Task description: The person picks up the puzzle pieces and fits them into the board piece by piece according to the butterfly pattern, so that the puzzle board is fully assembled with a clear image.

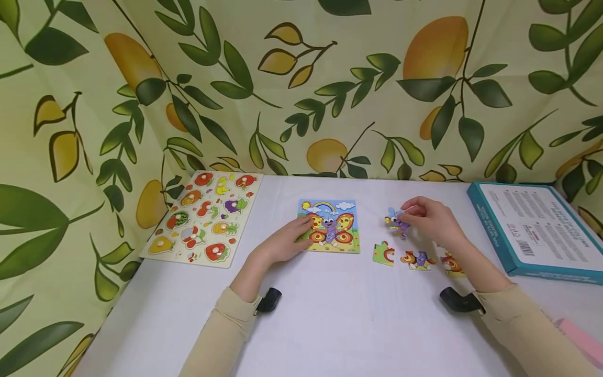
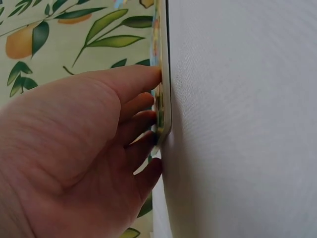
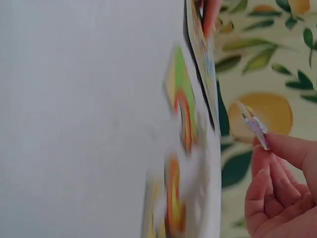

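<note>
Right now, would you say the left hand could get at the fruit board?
Probably yes: only white table surface lies between the left hand, touching the butterfly puzzle, and the fruit board.

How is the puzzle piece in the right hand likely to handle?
The puzzle piece looks stiff: pinched at one edge by the right hand, it shows no sag. It's probably light, being thin and small. Being flat, it would likely slide, not roll, if pushed.
</note>
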{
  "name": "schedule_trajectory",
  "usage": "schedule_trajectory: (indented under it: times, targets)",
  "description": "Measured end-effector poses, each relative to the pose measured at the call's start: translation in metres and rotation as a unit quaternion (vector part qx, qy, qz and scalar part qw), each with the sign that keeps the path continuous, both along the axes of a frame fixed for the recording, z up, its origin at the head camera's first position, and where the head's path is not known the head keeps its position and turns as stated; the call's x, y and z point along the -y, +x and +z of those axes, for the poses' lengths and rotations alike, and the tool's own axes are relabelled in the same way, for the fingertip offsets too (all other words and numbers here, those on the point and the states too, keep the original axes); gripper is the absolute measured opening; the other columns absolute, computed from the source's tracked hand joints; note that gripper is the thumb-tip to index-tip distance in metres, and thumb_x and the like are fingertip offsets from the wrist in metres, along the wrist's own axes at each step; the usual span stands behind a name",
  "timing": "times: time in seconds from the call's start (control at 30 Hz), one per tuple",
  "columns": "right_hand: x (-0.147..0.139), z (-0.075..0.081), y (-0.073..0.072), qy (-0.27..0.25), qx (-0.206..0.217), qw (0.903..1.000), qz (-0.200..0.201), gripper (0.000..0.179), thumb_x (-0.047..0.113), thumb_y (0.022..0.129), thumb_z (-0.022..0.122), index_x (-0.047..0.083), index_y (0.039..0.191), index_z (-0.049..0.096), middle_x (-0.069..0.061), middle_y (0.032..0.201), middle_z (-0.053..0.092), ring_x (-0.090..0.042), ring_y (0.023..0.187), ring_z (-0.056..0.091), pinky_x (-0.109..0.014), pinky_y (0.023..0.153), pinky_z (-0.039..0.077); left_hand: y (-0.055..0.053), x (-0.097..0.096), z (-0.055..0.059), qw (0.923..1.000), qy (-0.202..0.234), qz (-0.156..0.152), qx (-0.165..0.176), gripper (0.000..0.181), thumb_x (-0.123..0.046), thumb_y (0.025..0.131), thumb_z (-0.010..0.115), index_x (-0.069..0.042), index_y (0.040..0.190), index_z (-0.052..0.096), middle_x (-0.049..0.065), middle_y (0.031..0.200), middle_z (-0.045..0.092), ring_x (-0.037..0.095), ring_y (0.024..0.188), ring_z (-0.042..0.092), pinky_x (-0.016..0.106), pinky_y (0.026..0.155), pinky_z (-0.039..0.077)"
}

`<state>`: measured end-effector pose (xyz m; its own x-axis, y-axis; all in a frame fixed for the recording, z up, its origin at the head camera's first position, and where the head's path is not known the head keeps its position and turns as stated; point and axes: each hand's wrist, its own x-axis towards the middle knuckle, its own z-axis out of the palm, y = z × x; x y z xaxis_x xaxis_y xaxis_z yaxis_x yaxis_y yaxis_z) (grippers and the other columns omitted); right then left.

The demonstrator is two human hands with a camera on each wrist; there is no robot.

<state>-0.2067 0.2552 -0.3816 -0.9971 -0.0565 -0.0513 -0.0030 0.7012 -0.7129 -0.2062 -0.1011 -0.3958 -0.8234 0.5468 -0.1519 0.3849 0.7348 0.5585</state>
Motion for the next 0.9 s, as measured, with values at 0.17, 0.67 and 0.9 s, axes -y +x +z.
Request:
schedule_trajectory:
  times: [0.17,0.67,0.9]
  targets:
    - [0.059,0.001,-0.013,-0.127,0.068,0.9896,0.003,0.041,0.033,0.091,0.069,0.005,0.121,0.061,-0.008,0.103,0.072,-0.022,0.096,0.062,-0.032,0.081,0.047,0.000,0.001,-0.001,0.9999,-0.014,-0.005,-0.005,0.056,-0.026,0.102,0.050,-0.009,0.153,0.032,0.007,0.161,0.020,0.024,0.148,0.012,0.038,0.118,0.015]
    - [0.130,-0.023,-0.039,-0.254,0.125,0.9591,0.014,0.032,0.015,0.094,0.067,-0.006,0.115,0.056,-0.010,0.090,0.066,-0.009,0.064,0.065,-0.021,0.065,0.055,-0.001,0.001,-0.001,0.9995,-0.025,-0.019,-0.007,0.055,-0.028,0.104,0.046,-0.011,0.153,0.031,0.007,0.161,0.018,0.025,0.149,0.008,0.043,0.118,0.016]
    - [0.134,-0.025,-0.039,-0.161,0.090,0.9825,0.024,0.025,0.017,0.091,0.071,-0.001,0.105,0.060,-0.011,0.089,0.066,-0.010,0.064,0.065,-0.023,0.062,0.056,-0.002,-0.001,-0.001,0.9989,-0.032,-0.034,-0.007,0.052,-0.028,0.104,0.045,-0.020,0.154,0.032,0.007,0.162,0.014,0.026,0.149,0.005,0.046,0.117,0.015]
